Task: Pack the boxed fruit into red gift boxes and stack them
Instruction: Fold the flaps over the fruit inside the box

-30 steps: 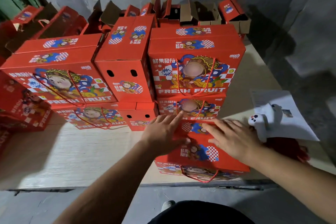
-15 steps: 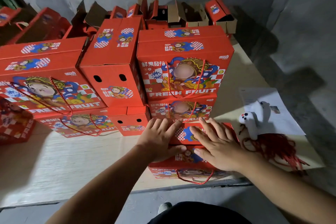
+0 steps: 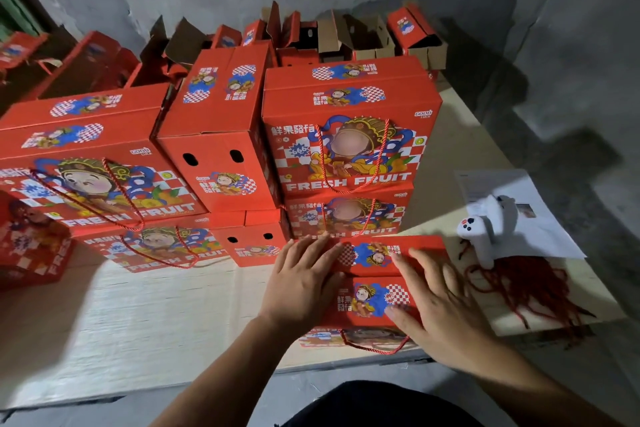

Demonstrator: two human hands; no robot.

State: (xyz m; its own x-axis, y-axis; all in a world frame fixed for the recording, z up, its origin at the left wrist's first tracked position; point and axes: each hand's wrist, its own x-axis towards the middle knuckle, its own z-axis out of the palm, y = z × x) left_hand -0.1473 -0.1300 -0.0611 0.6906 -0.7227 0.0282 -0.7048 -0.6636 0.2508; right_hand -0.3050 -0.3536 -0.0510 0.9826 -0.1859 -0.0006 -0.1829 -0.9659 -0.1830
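Hands flat, left hand (image 3: 302, 282) and right hand (image 3: 437, 305), fingers straight, pressing box (image 3: 375, 291) lid shut. Next: lift onto stack (image 3: 349, 149).

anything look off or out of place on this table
One stacked gift box is turned end-on, holes facing out, unlike its front-facing neighbours. A tangle of loose red cord lies by the white toy. Nothing looks damaged.
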